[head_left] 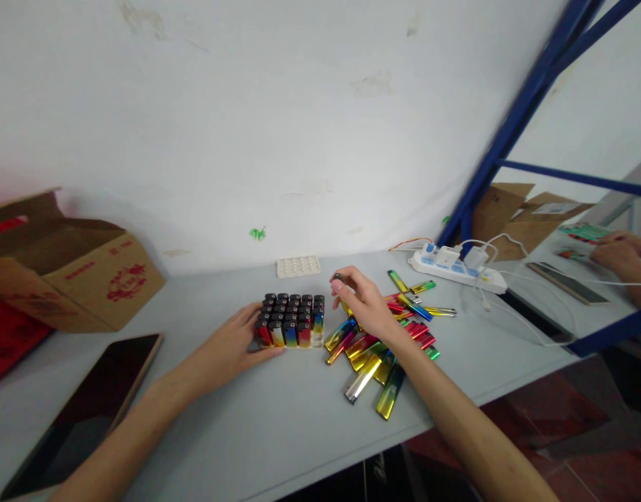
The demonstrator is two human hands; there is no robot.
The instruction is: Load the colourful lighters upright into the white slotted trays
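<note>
Upright lighters with black tops (290, 321) stand in close rows in a white tray (317, 339), whose front right corner shows unfilled. My left hand (242, 344) is wrapped round the tray's left side, thumb along the front edge. Just right of the tray, my right hand (362, 300) pinches a single lighter (337, 277) by its dark top, above the table. Beneath and beside that hand lies a loose pile of shiny lighters (363, 376) in gold, red, green, blue and silver.
A white tray with round hollows (298, 266) lies by the wall. Left are an open cardboard box (90, 279) and a dark tablet (90, 411). At right are a power strip (456, 270), cables, a blue frame (508, 125) and another person's hands (621, 251).
</note>
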